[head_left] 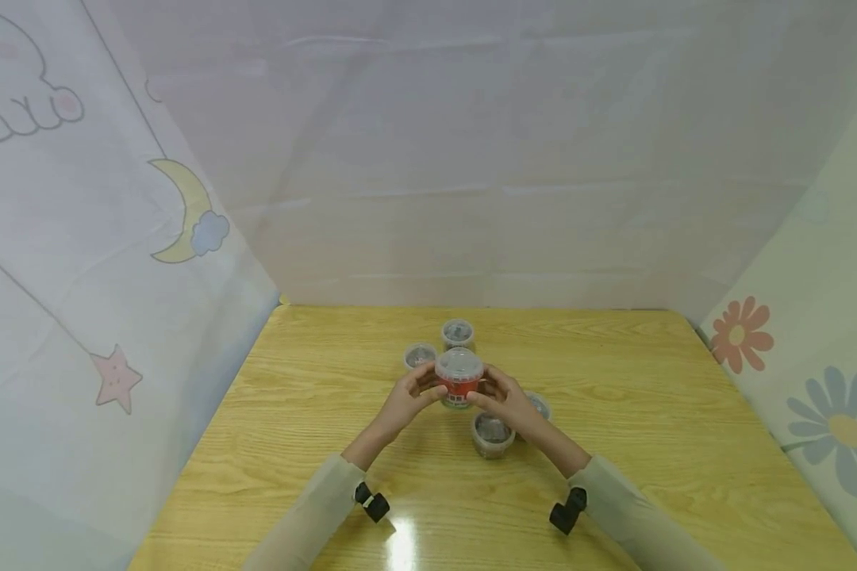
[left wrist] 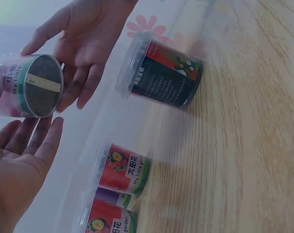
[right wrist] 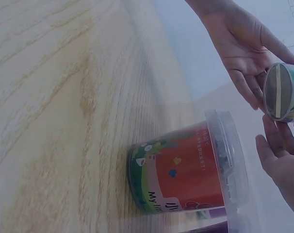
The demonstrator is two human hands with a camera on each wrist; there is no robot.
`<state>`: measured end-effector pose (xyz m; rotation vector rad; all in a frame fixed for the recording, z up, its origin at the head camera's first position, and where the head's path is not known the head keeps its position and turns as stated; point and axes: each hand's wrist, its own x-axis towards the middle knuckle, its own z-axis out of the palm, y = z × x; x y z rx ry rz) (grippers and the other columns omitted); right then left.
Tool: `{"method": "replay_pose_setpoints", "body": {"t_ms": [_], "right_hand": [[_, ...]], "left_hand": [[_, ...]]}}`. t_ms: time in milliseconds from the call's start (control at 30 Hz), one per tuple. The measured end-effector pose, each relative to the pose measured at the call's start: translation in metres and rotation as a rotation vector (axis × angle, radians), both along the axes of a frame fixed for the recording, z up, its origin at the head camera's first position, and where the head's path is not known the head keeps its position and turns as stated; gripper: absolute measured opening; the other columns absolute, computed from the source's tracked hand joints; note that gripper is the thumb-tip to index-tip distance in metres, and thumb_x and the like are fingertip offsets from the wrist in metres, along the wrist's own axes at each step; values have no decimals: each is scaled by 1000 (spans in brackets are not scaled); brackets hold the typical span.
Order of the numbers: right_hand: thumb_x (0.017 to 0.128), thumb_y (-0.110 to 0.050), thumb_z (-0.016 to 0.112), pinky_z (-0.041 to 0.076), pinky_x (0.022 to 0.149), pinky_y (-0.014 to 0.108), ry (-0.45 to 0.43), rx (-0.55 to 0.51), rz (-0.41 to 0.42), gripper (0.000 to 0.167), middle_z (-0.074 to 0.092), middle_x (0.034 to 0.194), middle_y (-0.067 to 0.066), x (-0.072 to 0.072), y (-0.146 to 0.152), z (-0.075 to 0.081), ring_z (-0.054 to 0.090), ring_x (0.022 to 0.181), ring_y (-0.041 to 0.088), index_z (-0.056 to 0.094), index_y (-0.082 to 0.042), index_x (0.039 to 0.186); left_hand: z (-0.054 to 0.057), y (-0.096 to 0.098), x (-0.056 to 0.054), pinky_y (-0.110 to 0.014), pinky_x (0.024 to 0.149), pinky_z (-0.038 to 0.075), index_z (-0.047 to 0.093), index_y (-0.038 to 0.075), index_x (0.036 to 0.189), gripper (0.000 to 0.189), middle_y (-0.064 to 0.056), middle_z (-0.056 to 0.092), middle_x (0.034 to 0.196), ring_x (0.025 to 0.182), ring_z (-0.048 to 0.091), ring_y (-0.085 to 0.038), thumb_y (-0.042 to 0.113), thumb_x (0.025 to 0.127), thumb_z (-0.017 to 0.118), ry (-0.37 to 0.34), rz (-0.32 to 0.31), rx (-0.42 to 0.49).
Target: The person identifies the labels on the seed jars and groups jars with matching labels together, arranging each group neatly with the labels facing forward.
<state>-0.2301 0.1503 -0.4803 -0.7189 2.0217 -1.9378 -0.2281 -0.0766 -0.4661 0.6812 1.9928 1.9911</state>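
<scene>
Both hands hold a small lidded plastic tub (head_left: 460,388) with a red label, raised off the table. My left hand (head_left: 409,399) grips it from the left, thumb on the near side. From the right, my right hand (head_left: 505,400) grips it with curled fingers and thumb. The left wrist view shows the tub's dark base (left wrist: 42,92) crossed by a pale strip. Just below the right hand stands another lidded tub (head_left: 493,436), partly overlapping a further tub (head_left: 539,404) behind it. Beyond the hands are a left tub (head_left: 420,355) and a far tub (head_left: 458,331).
The tubs stand upright on a wood-grain table (head_left: 293,444). Pale fabric walls surround it, with a plain back wall (head_left: 471,198), a moon print (head_left: 186,210) on the left and flower prints (head_left: 846,431) on the right. Each wrist carries a small black camera (head_left: 373,503).
</scene>
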Motion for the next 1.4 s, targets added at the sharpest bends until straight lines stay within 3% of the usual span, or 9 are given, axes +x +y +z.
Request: {"method": "replay_pose_setpoints", "body": {"t_ms": [100,333,500,733,867,1000,1200,1400], "right_hand": [[95,-16,55,47,90,50,8,9,17,53,45,132,16,0,1,1,51,116,30,33,-11,143],[93,-15,58,50,88,28,76,102,-33,49,52,126,13,-3,-2,5,53,111,30,40,-13,138],[92,-13,59,50,87,26,77,95,-48,48,52,124,13,-3,-4,11,54,110,30,41,-13,137],[96,-17,52,50,90,35,25,152,-66,46,50,130,17,5,-10,36,51,117,34,39,-6,139],[97,-23,51,50,89,37,33,213,-107,48,51,130,17,5,-15,44,54,115,31,38,-4,139],[96,-22,53,50,90,42,38,220,-121,50,52,128,20,2,-19,45,54,114,34,38,-2,139],[94,-18,56,45,93,53,21,163,-77,56,49,129,23,-3,-22,42,51,117,38,32,0,142],[93,-16,57,49,90,47,41,173,-48,54,50,128,22,-5,-24,40,52,113,39,35,0,140]], "left_hand": [[1,-1,0,-36,97,46,37,6,141,54,-15,49,133,121,49,-24,16,93,58,14,-10,10],[3,-4,-1,-37,95,46,37,5,141,55,-18,50,132,119,49,-28,15,92,59,47,26,-23],[3,-7,-1,-40,96,46,36,9,142,55,-17,50,133,119,49,-30,17,92,59,30,46,-45],[5,-10,-2,-39,98,45,35,6,142,58,-17,48,135,121,49,-31,18,91,60,18,126,-35],[6,-13,-3,-39,98,45,34,5,142,59,-18,46,137,122,48,-33,16,91,61,8,129,-24],[6,-15,-4,-38,99,44,32,6,144,57,-18,44,139,125,46,-32,16,94,56,-18,127,-12],[5,-19,-6,-38,98,45,32,6,144,53,-18,45,138,124,46,-32,15,96,52,-20,125,-1],[1,-24,-7,-42,98,44,37,10,142,52,-14,46,138,124,47,-31,18,94,56,25,140,-51]]}}
